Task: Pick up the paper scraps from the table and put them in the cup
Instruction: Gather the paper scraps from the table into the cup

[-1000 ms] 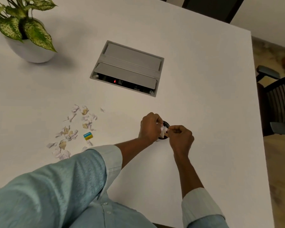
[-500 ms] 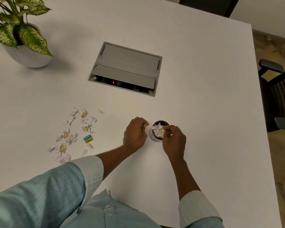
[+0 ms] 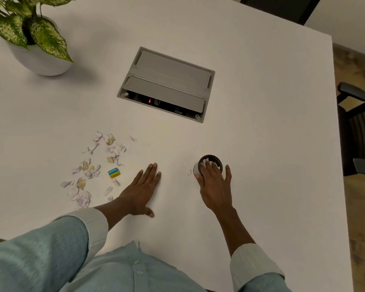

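The right hand (image 3: pixel 216 184) hides the near rim of the cup (image 3: pixel 211 160); the plant (image 3: pixel 25 28) is cropped.

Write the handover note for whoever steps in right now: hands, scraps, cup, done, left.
Left hand: open, flat, empty, between the scrap pile and the cup.
Right hand: open, fingers spread over the cup, pressing on the paper inside; no grip on anything.
Cup: upright on the white table, with white scraps in it.
Done: some scraps are in.
Left: the paper scraps scattered left of the left hand, and one stray scrap just left of the cup.
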{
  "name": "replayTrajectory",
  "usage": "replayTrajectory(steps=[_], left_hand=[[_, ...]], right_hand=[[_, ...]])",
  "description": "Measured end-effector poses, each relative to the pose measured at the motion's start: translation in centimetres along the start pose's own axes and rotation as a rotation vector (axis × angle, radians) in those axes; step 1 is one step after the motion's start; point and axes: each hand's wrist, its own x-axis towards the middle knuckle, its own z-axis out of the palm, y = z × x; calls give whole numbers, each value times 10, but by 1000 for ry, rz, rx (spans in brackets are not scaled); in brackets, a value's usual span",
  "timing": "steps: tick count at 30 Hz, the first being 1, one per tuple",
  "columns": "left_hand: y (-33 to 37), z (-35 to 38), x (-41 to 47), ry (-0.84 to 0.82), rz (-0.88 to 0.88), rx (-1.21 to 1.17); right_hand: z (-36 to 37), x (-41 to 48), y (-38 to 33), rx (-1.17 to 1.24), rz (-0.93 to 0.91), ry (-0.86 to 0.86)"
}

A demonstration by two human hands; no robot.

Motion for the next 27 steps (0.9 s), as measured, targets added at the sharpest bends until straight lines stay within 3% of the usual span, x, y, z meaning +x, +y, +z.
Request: replayTrajectory(steps=[6, 14, 23, 27], left_hand=[[9, -6, 0, -76, -43, 20], [10, -9, -2, -88, -77, 2], [4, -10, -2, -90, -49, -30], [7, -10, -2, -96, -69, -26]], right_hand=[[-2, 3, -1, 35, 48, -54], [-17, -7, -24, 72, 188, 210], [-3, -10, -29, 64, 218, 96], [-13, -9, -31, 55, 109, 369]])
